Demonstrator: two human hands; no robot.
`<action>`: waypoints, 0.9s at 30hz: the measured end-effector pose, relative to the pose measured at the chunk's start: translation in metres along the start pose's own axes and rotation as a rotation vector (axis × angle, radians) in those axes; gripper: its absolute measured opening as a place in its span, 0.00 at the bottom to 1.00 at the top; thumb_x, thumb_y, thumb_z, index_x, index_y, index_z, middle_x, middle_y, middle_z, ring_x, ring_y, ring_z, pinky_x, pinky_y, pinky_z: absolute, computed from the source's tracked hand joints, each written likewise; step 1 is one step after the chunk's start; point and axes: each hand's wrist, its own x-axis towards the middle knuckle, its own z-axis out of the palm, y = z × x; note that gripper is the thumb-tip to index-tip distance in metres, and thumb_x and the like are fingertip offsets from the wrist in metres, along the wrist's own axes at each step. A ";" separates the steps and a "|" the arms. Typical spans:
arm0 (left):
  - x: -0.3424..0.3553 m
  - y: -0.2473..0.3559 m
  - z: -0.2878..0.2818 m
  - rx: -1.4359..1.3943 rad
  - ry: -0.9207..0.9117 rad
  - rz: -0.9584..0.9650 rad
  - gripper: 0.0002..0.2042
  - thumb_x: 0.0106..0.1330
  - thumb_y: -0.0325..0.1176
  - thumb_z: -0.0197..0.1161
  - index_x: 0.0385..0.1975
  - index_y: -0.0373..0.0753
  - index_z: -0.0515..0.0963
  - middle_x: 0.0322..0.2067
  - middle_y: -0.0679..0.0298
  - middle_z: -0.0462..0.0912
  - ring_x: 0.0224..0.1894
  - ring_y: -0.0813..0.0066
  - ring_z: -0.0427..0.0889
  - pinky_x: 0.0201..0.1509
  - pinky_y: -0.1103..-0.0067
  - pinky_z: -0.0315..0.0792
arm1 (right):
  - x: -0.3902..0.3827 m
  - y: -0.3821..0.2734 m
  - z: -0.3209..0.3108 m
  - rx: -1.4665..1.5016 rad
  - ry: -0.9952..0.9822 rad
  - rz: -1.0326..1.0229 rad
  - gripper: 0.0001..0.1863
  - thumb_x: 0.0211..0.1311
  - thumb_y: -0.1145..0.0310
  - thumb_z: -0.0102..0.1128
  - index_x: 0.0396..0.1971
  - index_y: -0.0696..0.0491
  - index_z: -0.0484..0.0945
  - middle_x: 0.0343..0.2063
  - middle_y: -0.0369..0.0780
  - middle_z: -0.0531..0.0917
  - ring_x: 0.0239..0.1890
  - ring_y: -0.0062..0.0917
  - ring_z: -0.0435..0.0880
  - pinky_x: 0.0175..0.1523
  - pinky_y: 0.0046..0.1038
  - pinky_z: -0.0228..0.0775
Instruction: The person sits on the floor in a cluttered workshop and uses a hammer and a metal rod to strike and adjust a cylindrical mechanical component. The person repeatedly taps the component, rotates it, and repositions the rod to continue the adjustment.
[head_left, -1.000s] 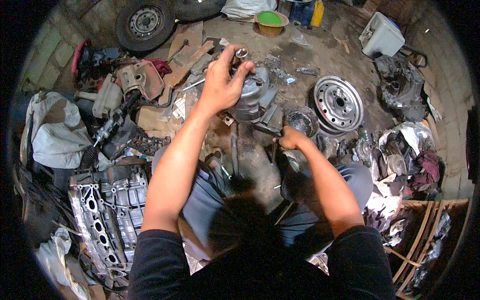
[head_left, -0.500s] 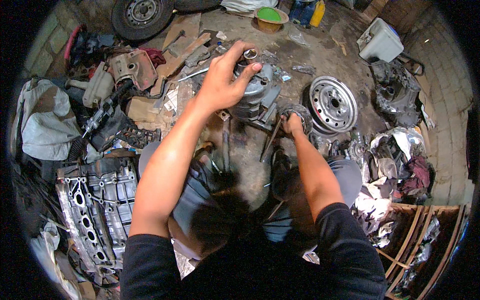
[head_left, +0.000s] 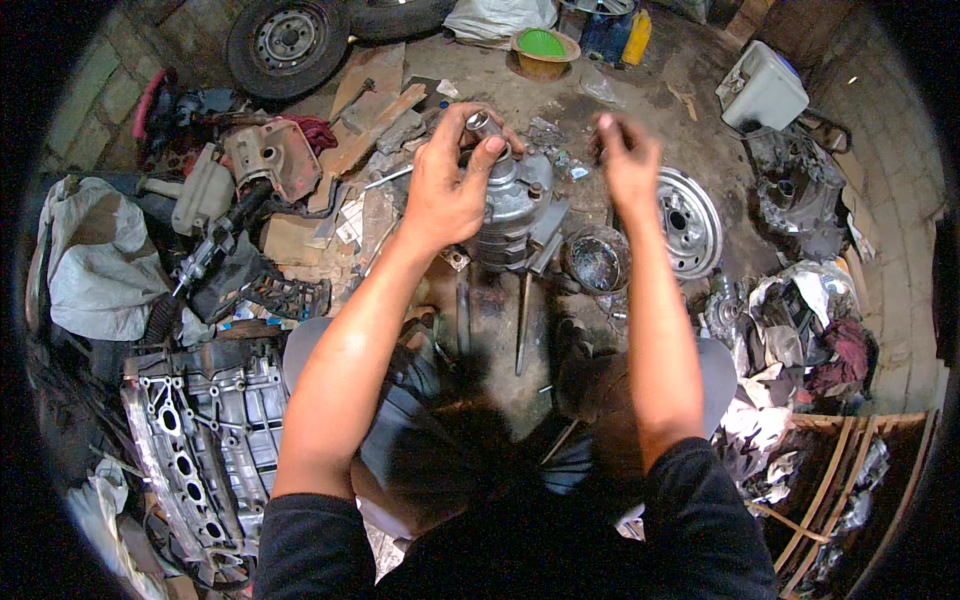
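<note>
My left hand (head_left: 445, 190) reaches forward and is closed around a small shiny metal cylinder (head_left: 482, 124). The cylinder sits on top of a grey ribbed metal housing (head_left: 515, 215) that stands on the dirt floor in front of me. My right hand (head_left: 628, 165) is raised just right of the housing, slightly blurred, fingers loosely apart with nothing visible in them. Below it sits a dark round metal bowl (head_left: 597, 262). A long thin metal rod (head_left: 522, 320) lies on the floor between my knees.
A steel wheel rim (head_left: 695, 230) lies right of the bowl. An engine block (head_left: 205, 440) is at lower left, with wood planks (head_left: 375, 115), a tyre (head_left: 290, 40) and scrap parts beyond. A white canister (head_left: 762, 90) and green-filled bowl (head_left: 543, 48) stand at the back.
My right hand has lifted from beside the dark bowl to up next to the housing's top. My left hand stays gripped on the cylinder.
</note>
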 end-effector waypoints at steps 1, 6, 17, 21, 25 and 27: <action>0.002 0.003 0.006 -0.008 0.011 0.004 0.14 0.74 0.38 0.56 0.46 0.32 0.70 0.33 0.56 0.85 0.39 0.72 0.84 0.47 0.75 0.76 | 0.009 -0.043 -0.016 -0.029 -0.023 0.012 0.14 0.67 0.62 0.62 0.34 0.60 0.82 0.24 0.37 0.82 0.29 0.16 0.75 0.37 0.23 0.68; 0.011 0.000 0.022 -0.067 -0.021 -0.019 0.12 0.75 0.37 0.55 0.48 0.34 0.70 0.36 0.58 0.84 0.41 0.72 0.82 0.50 0.75 0.74 | -0.028 -0.128 -0.027 -0.241 -0.533 -0.124 0.15 0.57 0.63 0.71 0.35 0.59 0.80 0.24 0.36 0.81 0.28 0.19 0.75 0.35 0.27 0.70; 0.010 -0.008 0.020 -0.063 0.055 0.070 0.11 0.72 0.34 0.58 0.44 0.32 0.71 0.31 0.54 0.84 0.35 0.65 0.86 0.41 0.72 0.76 | -0.045 -0.128 -0.019 -0.210 -0.447 0.104 0.11 0.51 0.68 0.73 0.30 0.59 0.84 0.21 0.41 0.83 0.27 0.24 0.81 0.36 0.29 0.72; 0.010 -0.012 0.017 0.003 0.053 0.079 0.11 0.72 0.34 0.58 0.45 0.32 0.71 0.31 0.54 0.84 0.35 0.65 0.86 0.41 0.73 0.76 | -0.047 -0.130 -0.017 -0.302 -0.424 -0.069 0.10 0.53 0.69 0.70 0.31 0.59 0.84 0.23 0.43 0.83 0.27 0.29 0.82 0.37 0.30 0.72; 0.010 -0.010 0.020 -0.056 0.070 0.087 0.11 0.72 0.34 0.58 0.46 0.32 0.72 0.31 0.54 0.84 0.35 0.66 0.86 0.41 0.73 0.76 | -0.047 -0.135 -0.018 -0.323 -0.454 -0.023 0.10 0.52 0.69 0.70 0.32 0.58 0.84 0.24 0.44 0.83 0.28 0.34 0.83 0.38 0.32 0.73; 0.010 -0.008 0.020 -0.055 0.066 0.076 0.11 0.72 0.33 0.58 0.45 0.32 0.72 0.31 0.55 0.84 0.36 0.67 0.86 0.41 0.74 0.76 | -0.046 -0.125 -0.021 -0.279 -0.422 -0.185 0.10 0.52 0.69 0.70 0.31 0.58 0.84 0.25 0.45 0.84 0.29 0.35 0.84 0.38 0.32 0.74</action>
